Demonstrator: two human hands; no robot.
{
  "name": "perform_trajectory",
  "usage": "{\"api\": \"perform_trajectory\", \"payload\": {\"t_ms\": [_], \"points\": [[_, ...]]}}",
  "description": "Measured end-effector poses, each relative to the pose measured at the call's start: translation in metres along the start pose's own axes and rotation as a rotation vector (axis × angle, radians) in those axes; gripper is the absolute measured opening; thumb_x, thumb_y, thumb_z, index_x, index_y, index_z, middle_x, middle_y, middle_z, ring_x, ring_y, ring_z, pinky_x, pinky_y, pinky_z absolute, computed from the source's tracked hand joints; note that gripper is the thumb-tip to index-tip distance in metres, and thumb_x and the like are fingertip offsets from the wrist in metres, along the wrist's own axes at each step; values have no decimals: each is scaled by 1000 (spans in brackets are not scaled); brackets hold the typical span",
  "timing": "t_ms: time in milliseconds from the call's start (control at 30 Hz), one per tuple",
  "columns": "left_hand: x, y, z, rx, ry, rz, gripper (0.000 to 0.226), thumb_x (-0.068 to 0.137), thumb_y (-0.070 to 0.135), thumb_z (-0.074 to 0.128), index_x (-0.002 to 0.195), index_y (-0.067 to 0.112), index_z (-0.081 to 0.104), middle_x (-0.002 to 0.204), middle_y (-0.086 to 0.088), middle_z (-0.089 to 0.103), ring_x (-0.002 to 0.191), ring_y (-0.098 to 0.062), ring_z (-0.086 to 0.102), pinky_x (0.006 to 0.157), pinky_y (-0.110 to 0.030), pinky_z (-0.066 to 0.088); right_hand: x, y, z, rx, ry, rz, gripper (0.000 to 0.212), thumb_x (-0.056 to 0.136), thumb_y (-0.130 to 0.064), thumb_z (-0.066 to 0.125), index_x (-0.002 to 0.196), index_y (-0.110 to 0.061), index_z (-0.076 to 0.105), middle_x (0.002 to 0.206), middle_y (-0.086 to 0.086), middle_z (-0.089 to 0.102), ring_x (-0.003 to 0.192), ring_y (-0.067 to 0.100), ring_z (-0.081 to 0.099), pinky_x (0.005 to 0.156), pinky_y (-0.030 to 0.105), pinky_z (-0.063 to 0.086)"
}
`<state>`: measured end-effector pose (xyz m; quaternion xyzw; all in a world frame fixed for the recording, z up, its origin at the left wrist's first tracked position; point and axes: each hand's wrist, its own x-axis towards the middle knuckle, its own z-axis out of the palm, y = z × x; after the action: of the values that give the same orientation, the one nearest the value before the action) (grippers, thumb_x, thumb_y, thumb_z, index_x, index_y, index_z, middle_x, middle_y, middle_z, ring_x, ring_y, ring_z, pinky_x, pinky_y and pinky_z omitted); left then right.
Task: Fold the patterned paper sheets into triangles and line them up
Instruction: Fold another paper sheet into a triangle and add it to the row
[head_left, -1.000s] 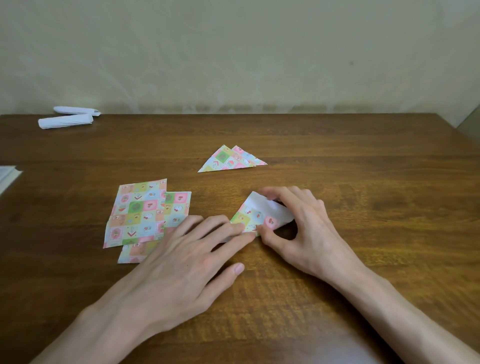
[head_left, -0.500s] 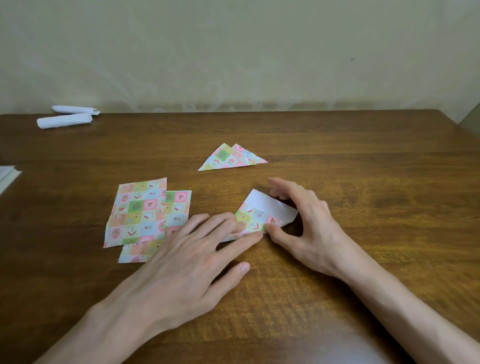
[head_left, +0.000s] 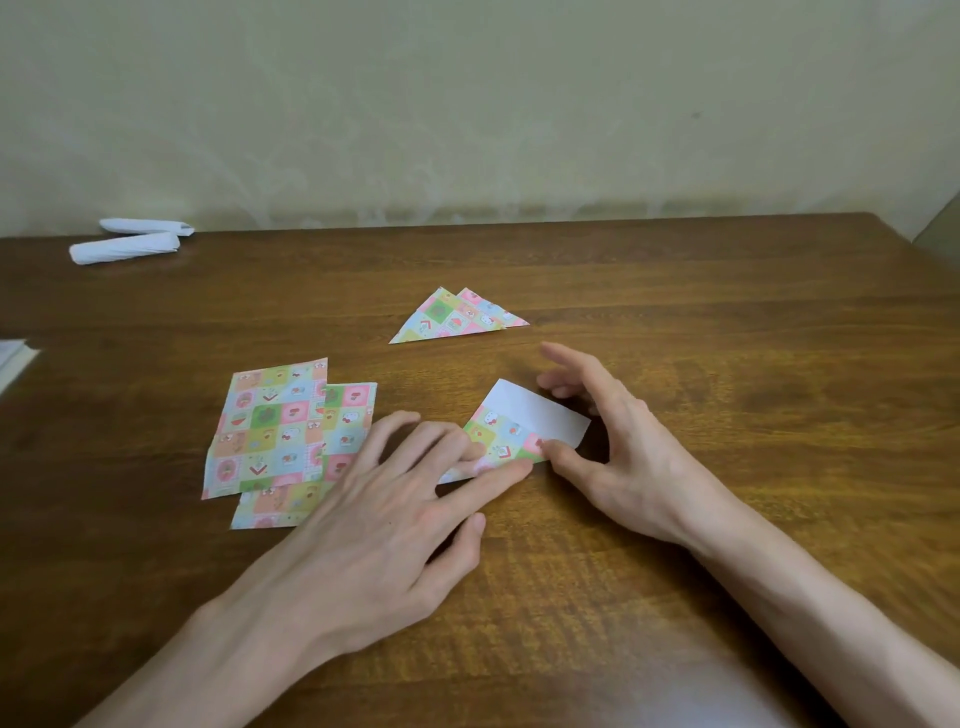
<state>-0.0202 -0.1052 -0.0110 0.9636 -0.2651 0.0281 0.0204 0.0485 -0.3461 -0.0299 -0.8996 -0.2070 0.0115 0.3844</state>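
Observation:
A partly folded patterned sheet (head_left: 519, 426) lies on the wooden table (head_left: 727, 364), its white back showing along a strip at the upper right. My left hand (head_left: 384, 519) presses its left part flat with straight fingers. My right hand (head_left: 618, 447) touches the sheet's lower right corner with the thumb; its fingers are spread and lifted above the far edge. Two folded patterned triangles (head_left: 457, 317) lie overlapped behind the sheet. Two flat patterned sheets (head_left: 275, 431) overlap to the left, partly under my left hand.
Two rolled white papers (head_left: 130, 241) lie at the table's far left by the wall. A white object (head_left: 13, 358) pokes in at the left edge. The table's right corner (head_left: 904, 223) is near the wall.
My right hand's fingers have lifted off the folded flap and spread, leaving the thumb at the corner. More of the white strip shows. My left hand has barely moved.

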Motion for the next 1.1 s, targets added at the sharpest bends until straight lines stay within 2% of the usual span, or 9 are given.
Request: {"api": "perform_trajectory", "payload": {"t_ms": [100, 233, 300, 433, 600, 833, 900, 967, 1100], "points": [[0, 2, 0, -1, 21, -2, 51, 106, 42, 32, 158, 40, 36, 131, 9, 48, 127, -14, 39, 116, -36, 19, 0, -1, -1, -12, -29, -3, 80, 93, -15, 72, 157, -36, 29, 140, -19, 50, 132, -2, 42, 114, 28, 25], [2, 7, -1, -10, 30, -23, 53, 106, 43, 34, 159, 41, 33, 126, 9, 47, 124, -14, 37, 115, -37, 20, 1, 5, -6, 70, -38, 12, 86, 90, -5, 72, 158, -38, 29, 139, -17, 53, 135, 2, 46, 119, 44, 32], [3, 9, -2, -9, 54, -25, 52, 105, 42, 35, 158, 40, 36, 124, 9, 47, 122, -13, 35, 113, -36, 21, 1, 6, -7, 72, -45, 8, 89, 90, -2, 71, 158, -39, 28, 139, -17, 54, 135, 3, 47, 118, 47, 34], [2, 9, -3, -5, 87, -18, 51, 104, 41, 38, 155, 40, 41, 122, 10, 46, 120, -11, 32, 106, -31, 21, 4, 5, -11, 112, -60, 22, 91, 87, 7, 67, 158, -37, 29, 139, -16, 55, 133, 1, 49, 117, 39, 37], [3, 9, -2, -34, 73, -13, 50, 106, 41, 35, 156, 40, 39, 123, 10, 42, 124, -11, 33, 115, -37, 21, 4, 4, -13, 100, -57, 17, 91, 87, 10, 63, 158, -37, 30, 138, -14, 56, 132, -1, 49, 115, 26, 37], [3, 11, -3, -32, 80, -21, 52, 105, 40, 36, 156, 40, 39, 121, 10, 43, 123, -12, 34, 115, -37, 21, 3, 6, -5, 75, -36, -1, 81, 90, -1, 67, 155, -38, 35, 136, -17, 56, 133, 3, 48, 117, 44, 35], [3, 11, -4, -20, 83, -25, 53, 104, 40, 38, 157, 40, 39, 120, 10, 42, 123, -13, 34, 113, -37, 20, 4, 5, -4, 125, -15, 8, 77, 90, -11, 74, 153, -37, 38, 133, -17, 58, 129, 3, 51, 115, 43, 38], [3, 12, -5, -22, 76, -30, 53, 103, 40, 39, 155, 40, 40, 121, 9, 43, 124, -14, 34, 113, -34, 17, 4, 2, -1, 105, 23, 1, 73, 89, -30, 78, 151, -40, 40, 130, -20, 58, 128, 3, 52, 113, 42, 39], [2, 10, -7, -42, 59, -15, 53, 101, 39, 41, 153, 38, 44, 127, 10, 48, 126, -12, 35, 109, -26, 15, 0, 0, 5, -20, 57, -15, 70, 91, -33, 77, 151, -42, 40, 129, -23, 54, 126, -1, 47, 107, 33, 33]]}}
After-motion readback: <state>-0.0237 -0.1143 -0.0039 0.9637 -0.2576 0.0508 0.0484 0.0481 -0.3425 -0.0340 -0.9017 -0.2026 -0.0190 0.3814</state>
